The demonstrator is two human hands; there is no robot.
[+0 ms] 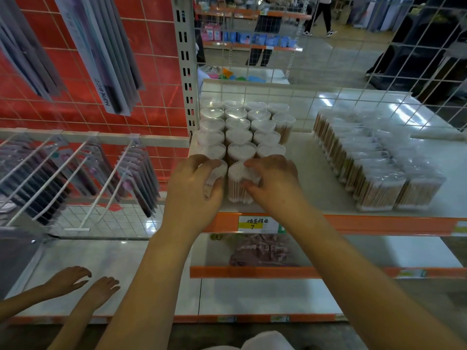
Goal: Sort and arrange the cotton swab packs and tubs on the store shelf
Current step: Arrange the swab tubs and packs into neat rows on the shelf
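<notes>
gripping the two front tubs at the centre of the frame, both hands are curling round clear tubs of cotton swabs: the left hand [194, 183] is holding the left front tub [214, 178], the right hand [274, 178] is holding the right front tub [240, 183], the two tubs standing just beside each other at the shelf [316, 173] edge. behind them the block of tubs [242, 127] is standing in rows; bagged swab packs [374, 160] are lying in rows at centre right
</notes>
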